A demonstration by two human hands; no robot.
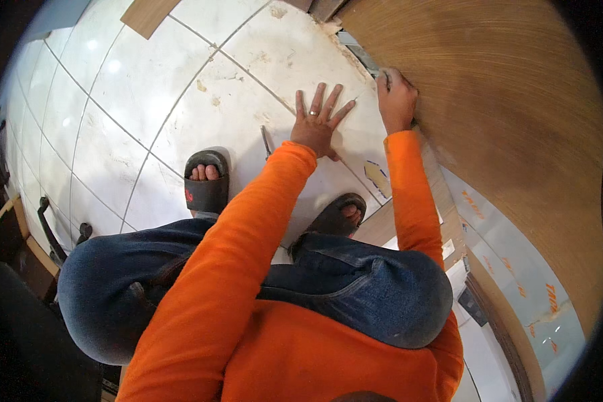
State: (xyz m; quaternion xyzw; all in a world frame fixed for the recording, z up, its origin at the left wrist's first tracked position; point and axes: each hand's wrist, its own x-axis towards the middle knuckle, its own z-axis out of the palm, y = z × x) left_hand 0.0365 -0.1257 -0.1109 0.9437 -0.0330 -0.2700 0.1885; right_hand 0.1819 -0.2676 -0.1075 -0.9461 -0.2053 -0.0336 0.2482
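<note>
My left hand (315, 120) lies on the white tiled floor (248, 47) with its fingers spread and a ring on one finger. Beside its wrist is a slim metal tool (265, 139). My right hand (397, 100) is closed at the lower edge of a large brown wood-grain panel (489, 74), where a narrow gap shows a grey strip (358, 50). What its fingers hold, if anything, is hidden. A small tan patch or scrap (375, 175) lies on the tiles below my hands.
A wooden board (144, 13) lies at the top left. Black chair-like parts (57, 234) and loose boards stand at the lower left. My sandalled feet (206, 187) are on the tiles. A pale, printed sheet (502, 261) runs along the right, beside the panel.
</note>
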